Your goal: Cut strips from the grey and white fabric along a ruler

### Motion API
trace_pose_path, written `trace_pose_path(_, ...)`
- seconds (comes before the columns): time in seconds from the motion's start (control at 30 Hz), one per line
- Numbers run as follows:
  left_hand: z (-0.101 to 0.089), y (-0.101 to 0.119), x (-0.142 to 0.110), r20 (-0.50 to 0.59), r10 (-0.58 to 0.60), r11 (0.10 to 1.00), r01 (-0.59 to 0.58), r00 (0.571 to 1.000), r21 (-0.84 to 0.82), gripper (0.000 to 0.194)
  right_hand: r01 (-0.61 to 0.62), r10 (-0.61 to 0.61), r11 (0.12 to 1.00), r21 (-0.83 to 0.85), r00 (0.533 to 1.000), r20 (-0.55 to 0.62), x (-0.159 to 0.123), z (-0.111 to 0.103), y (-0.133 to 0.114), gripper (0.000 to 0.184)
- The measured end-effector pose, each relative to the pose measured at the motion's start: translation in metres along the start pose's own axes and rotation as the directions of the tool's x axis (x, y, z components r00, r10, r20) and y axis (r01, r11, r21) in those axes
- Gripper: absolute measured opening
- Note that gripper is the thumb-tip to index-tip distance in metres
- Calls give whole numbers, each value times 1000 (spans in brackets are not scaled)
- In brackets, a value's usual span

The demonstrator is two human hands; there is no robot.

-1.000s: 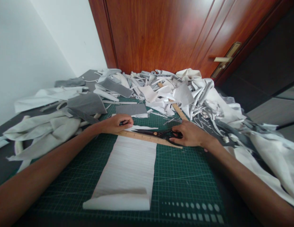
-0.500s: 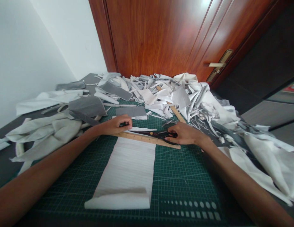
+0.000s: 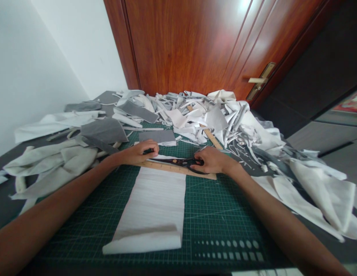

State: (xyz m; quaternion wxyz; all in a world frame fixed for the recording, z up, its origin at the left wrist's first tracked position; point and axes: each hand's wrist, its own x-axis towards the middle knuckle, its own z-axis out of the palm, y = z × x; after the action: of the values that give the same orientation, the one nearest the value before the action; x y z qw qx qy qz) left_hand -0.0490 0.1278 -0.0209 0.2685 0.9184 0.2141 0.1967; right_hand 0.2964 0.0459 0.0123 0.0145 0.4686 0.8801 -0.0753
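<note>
My right hand (image 3: 211,160) grips a pair of black-handled scissors (image 3: 175,161), whose blades point left along the far side of a wooden ruler (image 3: 169,168). Across a piece of white cloth (image 3: 153,201) lies this ruler, near the cloth's far end. The cloth's near end is rolled over on the green cutting mat (image 3: 221,214). My left hand (image 3: 142,151) is closed at the ruler's left end, fingers curled at the narrow white edge of cloth (image 3: 163,156) beyond the ruler. Its fingertips are partly hidden, and something dark shows under them.
White and grey fabric scraps (image 3: 190,115) pile up at the back. Crumpled cream cloth (image 3: 54,161) lies left, more pale cloth (image 3: 319,191) right. A grey piece (image 3: 158,137) rests beyond my hands. Another wooden strip (image 3: 213,138) pokes from the pile. Behind stands a door (image 3: 181,46).
My right hand and the scissors have moved left along the ruler, with the blades further across the cloth. My left hand stays in nearly the same place. The view has shifted slightly.
</note>
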Motion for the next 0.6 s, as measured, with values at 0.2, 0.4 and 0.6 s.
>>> trace_pose_path(0.2, -2, 2, 1, 7, -24, 1000, 24, 1000, 4, 45, 21, -20, 998, 63, 1000, -2, -1, 4, 6, 42)
trace_pose_path(0.4, -5, 0, 1, -1, -101, 993, 101, 995, -63, 45, 23, -20, 993, 112, 999, -29, -2, 6, 5, 40)
trace_pose_path(0.6, -8, -5, -2, 41, -100, 990, 104, 994, -92, 27, 24, -20, 993, 120, 999, -33, -3, 7, 5, 41)
